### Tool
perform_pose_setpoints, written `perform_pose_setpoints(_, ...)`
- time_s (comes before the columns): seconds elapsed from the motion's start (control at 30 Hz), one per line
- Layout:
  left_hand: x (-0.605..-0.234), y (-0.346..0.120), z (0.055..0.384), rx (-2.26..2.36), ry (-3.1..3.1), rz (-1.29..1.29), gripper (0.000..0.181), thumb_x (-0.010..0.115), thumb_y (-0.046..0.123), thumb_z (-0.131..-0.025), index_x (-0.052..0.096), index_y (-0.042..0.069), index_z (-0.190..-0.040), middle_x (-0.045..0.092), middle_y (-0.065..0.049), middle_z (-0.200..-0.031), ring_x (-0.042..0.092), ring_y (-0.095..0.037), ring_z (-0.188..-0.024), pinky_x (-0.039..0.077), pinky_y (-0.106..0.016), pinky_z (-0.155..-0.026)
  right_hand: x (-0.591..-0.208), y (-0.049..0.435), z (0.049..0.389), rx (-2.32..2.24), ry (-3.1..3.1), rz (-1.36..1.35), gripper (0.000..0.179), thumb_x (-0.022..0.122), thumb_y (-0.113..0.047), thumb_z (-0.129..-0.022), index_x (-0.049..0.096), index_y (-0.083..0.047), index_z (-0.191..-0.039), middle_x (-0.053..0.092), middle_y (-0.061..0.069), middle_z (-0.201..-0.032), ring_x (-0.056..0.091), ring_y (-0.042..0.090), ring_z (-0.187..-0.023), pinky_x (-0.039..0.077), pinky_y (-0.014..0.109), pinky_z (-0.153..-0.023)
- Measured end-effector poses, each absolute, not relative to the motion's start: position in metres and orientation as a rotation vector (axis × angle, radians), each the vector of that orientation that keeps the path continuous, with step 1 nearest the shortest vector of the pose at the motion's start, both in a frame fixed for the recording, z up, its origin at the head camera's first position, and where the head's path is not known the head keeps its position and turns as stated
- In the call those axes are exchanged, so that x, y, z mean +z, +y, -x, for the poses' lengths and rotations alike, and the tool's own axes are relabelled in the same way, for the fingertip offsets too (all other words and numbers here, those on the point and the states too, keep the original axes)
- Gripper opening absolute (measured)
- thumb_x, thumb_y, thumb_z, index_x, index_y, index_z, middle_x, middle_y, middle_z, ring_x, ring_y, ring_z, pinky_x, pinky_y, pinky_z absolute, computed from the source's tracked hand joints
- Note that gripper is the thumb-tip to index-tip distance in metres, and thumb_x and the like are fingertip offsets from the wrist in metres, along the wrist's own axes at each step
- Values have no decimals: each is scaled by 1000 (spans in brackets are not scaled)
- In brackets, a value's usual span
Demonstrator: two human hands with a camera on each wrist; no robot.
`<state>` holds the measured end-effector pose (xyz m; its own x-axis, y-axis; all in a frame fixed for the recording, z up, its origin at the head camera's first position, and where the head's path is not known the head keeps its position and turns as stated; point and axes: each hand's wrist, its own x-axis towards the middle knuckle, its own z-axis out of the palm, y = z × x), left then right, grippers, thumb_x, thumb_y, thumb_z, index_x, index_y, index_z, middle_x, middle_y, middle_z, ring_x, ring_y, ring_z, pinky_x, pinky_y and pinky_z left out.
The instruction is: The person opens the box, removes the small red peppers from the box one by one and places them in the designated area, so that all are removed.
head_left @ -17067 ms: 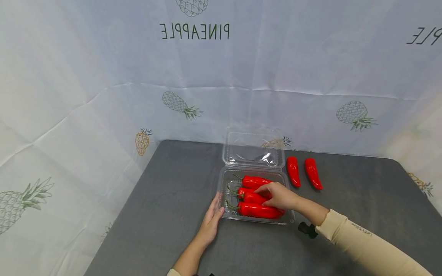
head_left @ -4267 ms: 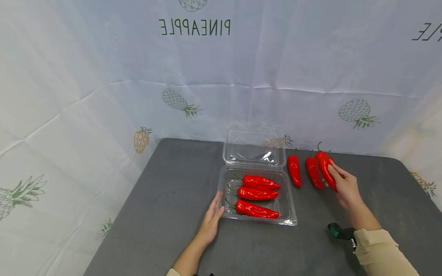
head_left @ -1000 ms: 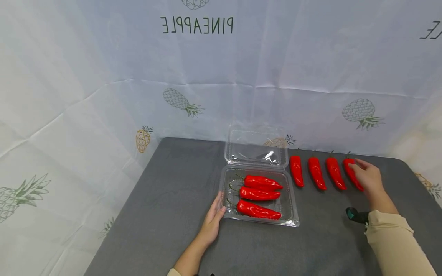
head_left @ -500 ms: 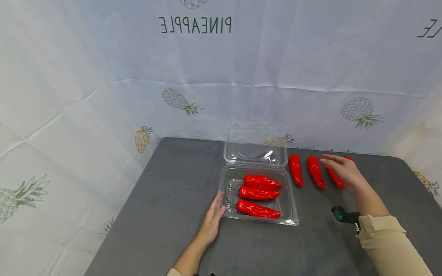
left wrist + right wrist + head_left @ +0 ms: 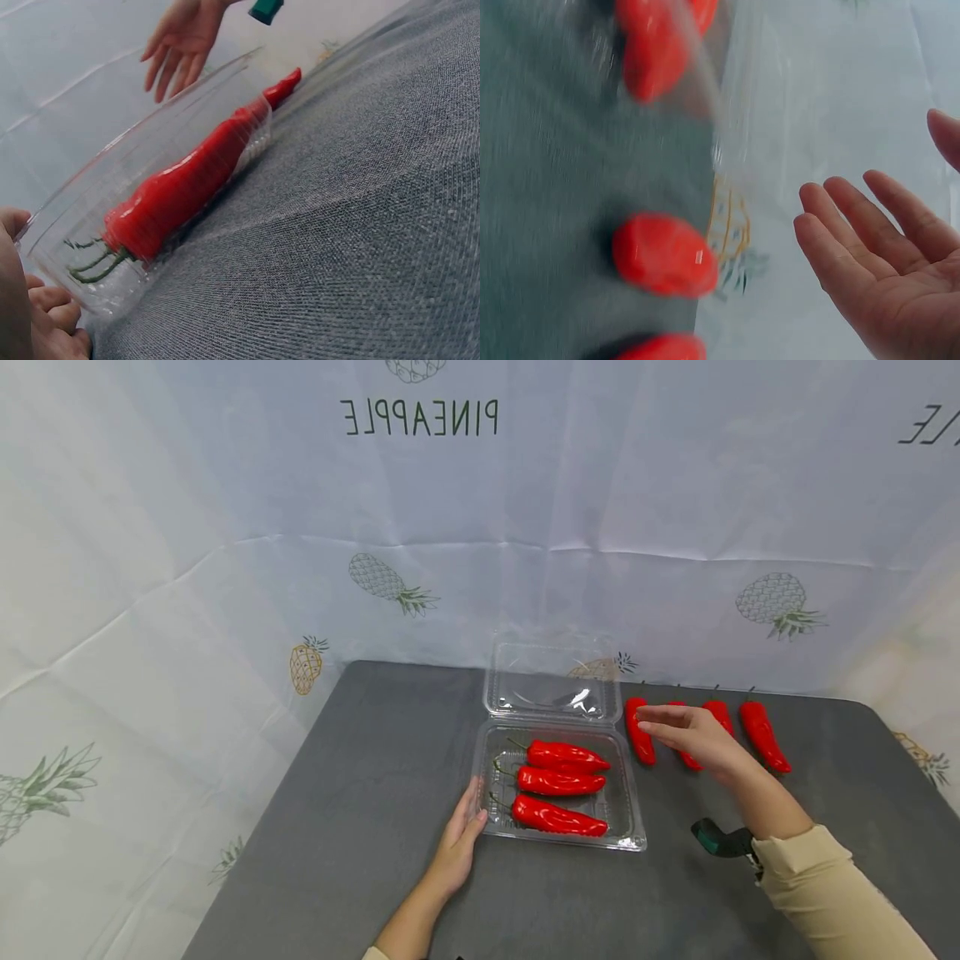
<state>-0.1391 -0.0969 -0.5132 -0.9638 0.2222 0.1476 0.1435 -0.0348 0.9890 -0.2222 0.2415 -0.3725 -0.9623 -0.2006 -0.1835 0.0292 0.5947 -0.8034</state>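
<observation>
A clear hinged plastic container (image 5: 633, 835) lies on the grey table with its lid raised at the back; three red peppers (image 5: 558, 781) rest inside, stems to the left. My left hand (image 5: 453, 843) holds the container's left side, thumb at the near corner; in the left wrist view the left hand's curled fingers (image 5: 56, 307) show against the wall. Right of the container stand more red peppers (image 5: 763, 735) in a row, stems away from me. My right hand (image 5: 697, 735) hovers over the row's left part, fingers extended and holding nothing, partly hiding the peppers beneath.
The raised clear lid (image 5: 551, 685) leans back close to the pineapple-printed curtain (image 5: 645, 485) behind the table. A dark wrist camera (image 5: 723, 839) sticks out from the right sleeve. The grey table (image 5: 375, 752) extends to the left and front.
Earlier, the right hand gripped a pepper in the container, then carried one to the row's right and released it at the far right end. It has since moved left, empty. The left hand stays put.
</observation>
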Motion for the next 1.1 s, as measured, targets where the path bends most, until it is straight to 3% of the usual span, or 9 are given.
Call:
perform_pose_setpoints(0.17,-513,-97,139,2189,2129,-396,58,39,14,-100,11,-6,-147,15,-24,-153,10,-34,-142,17,-1,-103,-375,222,222,-1317,2527,236,58,60,-33,-90,46,2,-135,49,24,-135,46,40,-123,42,54,-98)
perform_pose_setpoints(0.43,-514,-98,138,2195,2144,-429,58,38,13,-100,11,-8,-146,15,-27,-152,9,-39,-141,18,-2,-103,-383,192,219,-1313,2364,362,59,66,-27,-87,47,6,-133,52,26,-131,57,35,-115,49,47,-92)
perform_pose_setpoints(0.67,-513,-98,138,2196,2137,-407,58,39,14,-100,11,-6,-147,15,-25,-153,10,-30,-141,18,-2,-103,-396,176,214,-1217,2255,487,56,68,-23,-85,51,7,-128,56,25,-127,57,35,-113,53,39,-87)
perform_pose_setpoints(0.83,-513,-97,138,2199,2145,-428,57,38,13,-100,11,-8,-146,15,-27,-152,9,-39,-140,17,-2,-103,-404,167,212,-1124,2169,599,52,69,-22,-84,54,9,-124,59,25,-123,60,35,-111,53,40,-88)
perform_pose_setpoints(1.1,-513,-96,138,2204,2151,-430,57,38,12,-100,12,-8,-146,16,-28,-152,9,-41,-140,17,-1,-102,-409,154,209,-1022,2152,630,48,69,-20,-84,57,8,-121,65,20,-115,63,31,-106,53,40,-87)
